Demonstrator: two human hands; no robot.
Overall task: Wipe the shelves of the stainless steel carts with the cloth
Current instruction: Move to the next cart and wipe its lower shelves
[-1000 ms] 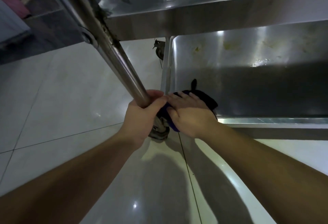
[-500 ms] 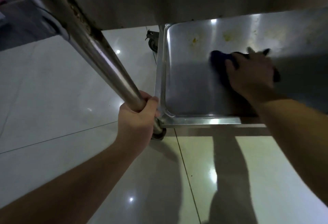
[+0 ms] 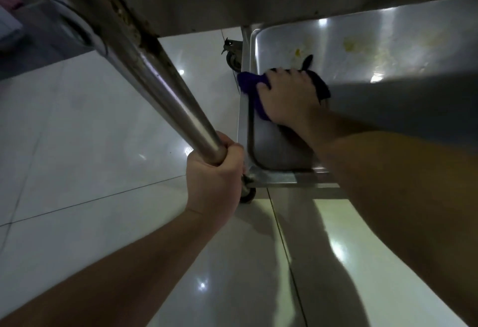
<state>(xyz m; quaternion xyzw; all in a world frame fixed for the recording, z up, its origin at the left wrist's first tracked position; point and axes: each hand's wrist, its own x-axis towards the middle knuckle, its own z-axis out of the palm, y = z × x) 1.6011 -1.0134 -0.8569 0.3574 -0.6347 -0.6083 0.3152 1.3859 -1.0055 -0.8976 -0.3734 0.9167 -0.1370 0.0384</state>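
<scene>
The right hand (image 3: pixel 289 96) with the dark cloth (image 3: pixel 252 93) now lies at the bottom shelf's (image 3: pixel 388 49) left wall, the cloth lapping over the rim, having swept leftward from mid-shelf.

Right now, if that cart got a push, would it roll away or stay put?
Probably roll: the cart stands on a caster wheel at the near corner and another behind, on glossy floor tiles. The left hand gripping the cart's post likely steadies it while the right hand presses the cloth down.
</scene>
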